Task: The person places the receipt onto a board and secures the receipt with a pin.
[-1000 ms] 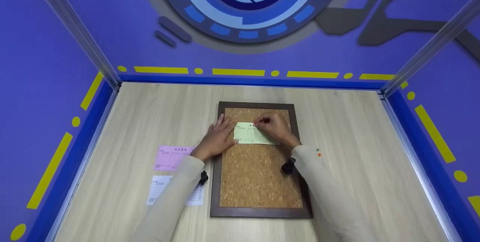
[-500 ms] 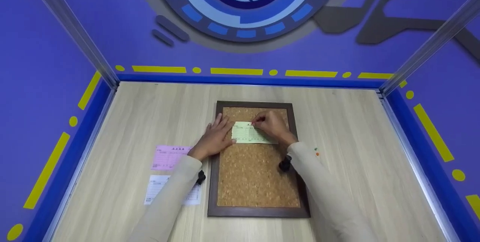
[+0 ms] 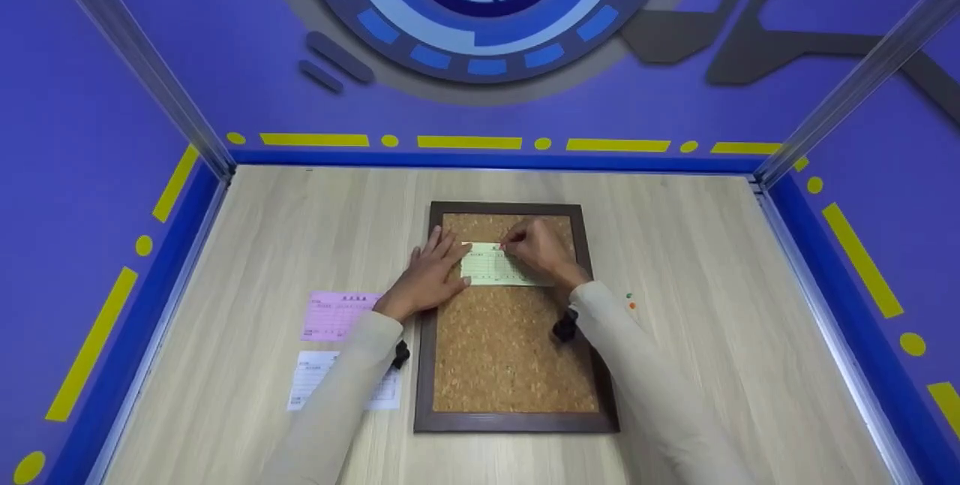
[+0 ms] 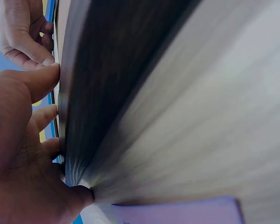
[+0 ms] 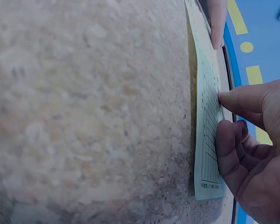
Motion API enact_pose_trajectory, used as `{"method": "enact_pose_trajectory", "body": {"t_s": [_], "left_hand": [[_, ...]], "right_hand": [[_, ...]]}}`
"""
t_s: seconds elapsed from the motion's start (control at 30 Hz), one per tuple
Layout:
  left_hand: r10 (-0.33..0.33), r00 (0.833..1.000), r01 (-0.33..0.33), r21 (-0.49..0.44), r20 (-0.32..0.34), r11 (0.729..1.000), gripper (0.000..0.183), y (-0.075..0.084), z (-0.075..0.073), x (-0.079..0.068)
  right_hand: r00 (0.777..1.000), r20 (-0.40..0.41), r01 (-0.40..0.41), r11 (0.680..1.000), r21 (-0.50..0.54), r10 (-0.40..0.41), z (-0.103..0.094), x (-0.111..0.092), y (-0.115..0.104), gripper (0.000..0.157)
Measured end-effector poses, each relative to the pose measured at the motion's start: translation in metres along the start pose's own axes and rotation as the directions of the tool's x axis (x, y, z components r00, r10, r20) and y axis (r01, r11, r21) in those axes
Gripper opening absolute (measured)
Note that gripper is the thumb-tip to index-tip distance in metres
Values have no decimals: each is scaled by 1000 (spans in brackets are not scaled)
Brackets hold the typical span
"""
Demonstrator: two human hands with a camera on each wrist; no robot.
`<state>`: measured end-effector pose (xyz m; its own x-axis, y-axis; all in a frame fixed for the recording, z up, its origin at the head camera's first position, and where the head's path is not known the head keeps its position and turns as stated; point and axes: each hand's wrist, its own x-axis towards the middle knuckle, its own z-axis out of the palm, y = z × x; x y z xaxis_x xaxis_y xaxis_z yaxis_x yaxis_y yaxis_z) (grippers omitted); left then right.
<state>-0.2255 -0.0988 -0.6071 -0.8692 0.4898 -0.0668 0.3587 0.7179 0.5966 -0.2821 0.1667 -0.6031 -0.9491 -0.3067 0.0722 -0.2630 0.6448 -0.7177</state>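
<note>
A cork board (image 3: 514, 350) in a dark brown frame lies on the table, with a pale green printed slip (image 3: 487, 269) across its upper part. My left hand (image 3: 427, 278) rests over the board's left edge, fingers spread, with thumb and index fingertips at the slip's left side. At the slip's top edge my right hand (image 3: 544, 248) pinches a small red push pin (image 3: 502, 246), its head mostly hidden by the fingers. In the right wrist view, curled fingers (image 5: 233, 149) lie against the slip (image 5: 206, 135), whose near edge stands slightly off the cork.
Left of the board lie a pink slip (image 3: 330, 316) and a white slip (image 3: 311, 380), both partly covered by the left arm. Two small pins, one green (image 3: 629, 296) and one orange (image 3: 632, 306), lie right of the board. Blue panels (image 3: 375, 109) enclose the table.
The view has shifted slightly, so everything sits a little further left. Both hands keep their places on the board and slip, the right still pinching the red push pin.
</note>
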Motion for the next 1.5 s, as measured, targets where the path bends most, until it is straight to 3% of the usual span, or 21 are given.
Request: {"method": "enact_pose_trajectory", "body": {"t_s": [0.5,0.7,0.93,1.27,1.5], "left_hand": [[7,1000,-7,23,-18,1000,64,-1,2,0],[10,1000,-10,35,-16,999,65,-2,3,-2],[20,1000,-19,64,-22,998,64,-1,2,-1],[18,1000,-17,69,-22,997,65,1,3,-1],[21,999,-19,63,-31,998,65,0,4,-1]], "right_hand": [[998,-1,-62,998,21,62,1,-5,2,7],[1000,-22,4,1000,19,-4,6,-8,4,7],[993,-70,90,993,-70,-95,11,-18,8,8],[982,-139,145,985,94,-131,-5,-26,9,14],[967,-207,167,983,69,-150,-18,-33,11,11]]}}
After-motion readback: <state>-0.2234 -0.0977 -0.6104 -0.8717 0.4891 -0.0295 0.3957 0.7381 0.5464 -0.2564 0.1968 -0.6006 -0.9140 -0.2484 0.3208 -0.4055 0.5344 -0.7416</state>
